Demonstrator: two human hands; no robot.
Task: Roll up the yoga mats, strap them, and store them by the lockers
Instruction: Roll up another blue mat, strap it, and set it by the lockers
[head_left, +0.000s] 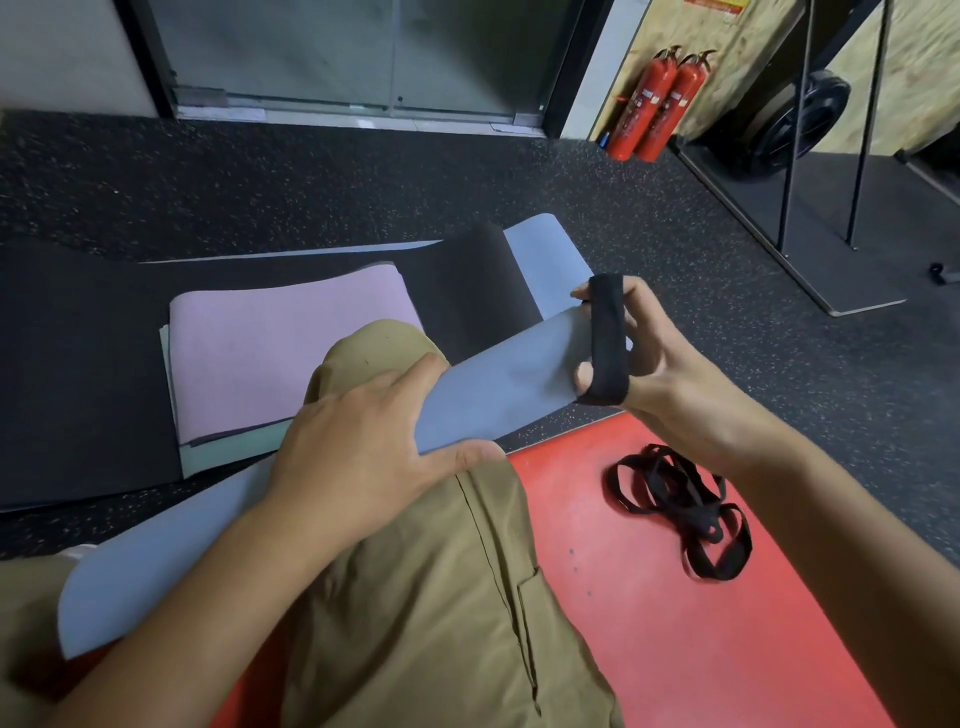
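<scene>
Across the knee (384, 348) | rolled blue mat (498, 384) lies with its long axis lower-left to upper-right | left hand (358, 447) grips its middle | right hand (654, 374) fingers hold black strap (605, 338) stretched at the far end (nearer hand) | spare straps (680, 509) right of knee.
</scene>
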